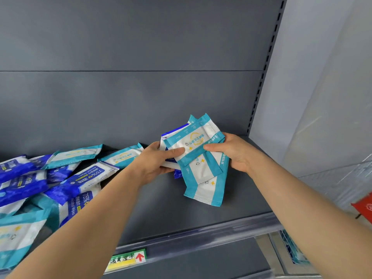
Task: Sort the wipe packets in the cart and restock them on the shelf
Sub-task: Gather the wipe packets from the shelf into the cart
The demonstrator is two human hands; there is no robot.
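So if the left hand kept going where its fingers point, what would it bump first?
The left hand grips the teal wipe packets, so those come first; pushing on, it would probably meet the right hand holding their other side.

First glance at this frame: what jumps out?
The left hand and right hand grip a fanned bunch of teal-and-white packets at the right end of the grey shelf. A loose heap of blue and teal packets sprawls along its left side. A yellow-green tag with a red arrow sits on the front rail.
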